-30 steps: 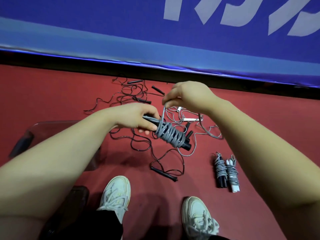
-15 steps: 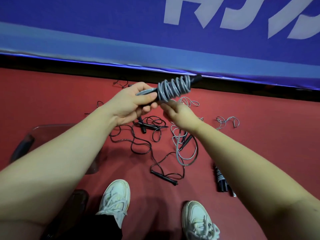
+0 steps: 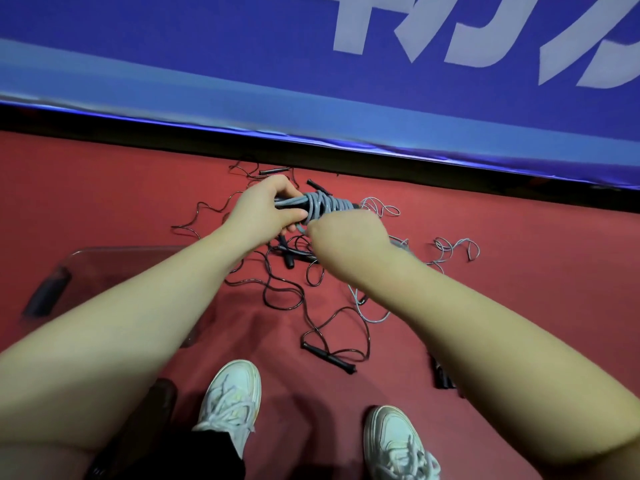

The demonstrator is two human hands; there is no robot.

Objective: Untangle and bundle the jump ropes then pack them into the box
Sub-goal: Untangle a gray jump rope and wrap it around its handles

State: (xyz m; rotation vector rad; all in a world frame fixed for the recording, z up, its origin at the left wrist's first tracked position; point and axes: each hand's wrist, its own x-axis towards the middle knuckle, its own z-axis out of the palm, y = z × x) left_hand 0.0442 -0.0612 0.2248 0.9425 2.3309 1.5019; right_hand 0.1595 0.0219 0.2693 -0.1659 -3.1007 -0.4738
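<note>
A clear box (image 3: 114, 258) sits on the red floor (image 3: 519, 271), left of the tangled loose ropes (image 3: 328, 358). Above them, the grey rope bundle (image 3: 325, 205) spans both hands: the left hand (image 3: 263, 213) grips its handle end, and the right hand (image 3: 346, 233) meets its near side (fingers hidden, so I cannot tell its grip).

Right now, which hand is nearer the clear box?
Left. The left hand grips the grey rope bundle right of the clear box; the right hand holds its cord farther right.

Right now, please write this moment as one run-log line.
step: bundling | left hand: grips grey rope bundle | right hand: curled against bundle, grip hidden | loose ropes: tangled on floor | box: at left
</note>
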